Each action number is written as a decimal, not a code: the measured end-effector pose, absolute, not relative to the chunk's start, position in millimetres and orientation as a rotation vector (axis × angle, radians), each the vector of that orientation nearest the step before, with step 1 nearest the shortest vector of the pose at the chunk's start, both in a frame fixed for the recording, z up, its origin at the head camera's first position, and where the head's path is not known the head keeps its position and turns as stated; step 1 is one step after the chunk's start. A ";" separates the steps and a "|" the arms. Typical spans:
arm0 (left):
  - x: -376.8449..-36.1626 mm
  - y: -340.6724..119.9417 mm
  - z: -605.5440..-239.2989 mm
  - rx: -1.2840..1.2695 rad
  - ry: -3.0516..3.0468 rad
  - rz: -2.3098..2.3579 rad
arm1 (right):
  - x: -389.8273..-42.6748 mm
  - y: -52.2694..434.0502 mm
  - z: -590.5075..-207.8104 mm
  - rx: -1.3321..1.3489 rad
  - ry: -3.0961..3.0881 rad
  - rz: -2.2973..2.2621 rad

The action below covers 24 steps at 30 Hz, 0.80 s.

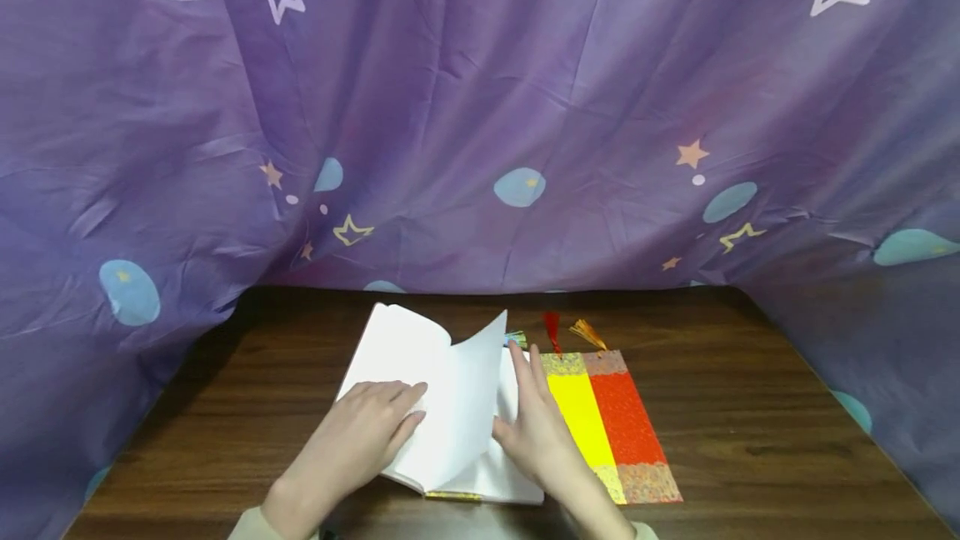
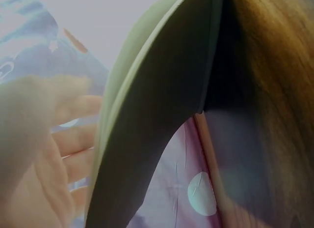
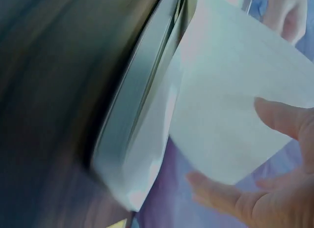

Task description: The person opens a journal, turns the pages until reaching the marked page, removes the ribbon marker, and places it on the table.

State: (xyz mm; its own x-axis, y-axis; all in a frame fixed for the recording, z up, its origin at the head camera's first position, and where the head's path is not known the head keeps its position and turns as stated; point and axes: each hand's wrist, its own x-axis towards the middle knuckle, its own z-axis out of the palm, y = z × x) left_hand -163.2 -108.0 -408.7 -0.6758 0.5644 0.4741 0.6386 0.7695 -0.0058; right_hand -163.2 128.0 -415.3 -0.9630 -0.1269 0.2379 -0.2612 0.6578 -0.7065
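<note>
A book with blank white pages (image 1: 397,348) lies spread on the table. One leaf (image 1: 477,386) stands up from its middle, curving toward the right. My left hand (image 1: 363,423) rests on the left-hand page with its fingers extended. At the lifted leaf's right edge is my right hand (image 1: 536,427), thumb near the paper and fingers stretched out. The right wrist view shows thumb and fingers spread apart around the leaf (image 3: 230,85), not pinching it. A glittery yellow strip (image 1: 452,496) shows at the book's lower edge.
Right of the book lie a yellow bookmark (image 1: 581,411) and a red bookmark (image 1: 630,419), side by side. A red tassel (image 1: 552,330) and an orange tassel (image 1: 588,333) extend beyond their tops. A pale blue-green tassel (image 1: 515,338) pokes out behind the book. Purple patterned cloth (image 1: 480,123) hangs behind the table.
</note>
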 end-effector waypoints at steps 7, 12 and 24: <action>-162.1 -106.5 -408.1 -0.880 -2.497 -0.304 | -159.9 100.5 -408.4 0.373 -2.697 1.448; -161.1 -107.2 -406.4 -0.881 -2.441 -0.324 | -158.6 81.3 -407.0 0.471 -2.725 1.454; -161.7 -105.9 -401.8 -0.949 -2.323 -0.289 | -153.5 65.7 -411.6 0.723 -2.825 1.223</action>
State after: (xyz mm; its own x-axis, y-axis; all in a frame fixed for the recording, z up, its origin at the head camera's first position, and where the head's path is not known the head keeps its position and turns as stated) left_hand -161.7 -105.9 -401.8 -0.5600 0.5615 0.6092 0.6937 0.7198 -0.0257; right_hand -153.5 65.7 -411.6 -0.8952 -0.4165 0.1584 -0.4005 0.5964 -0.6956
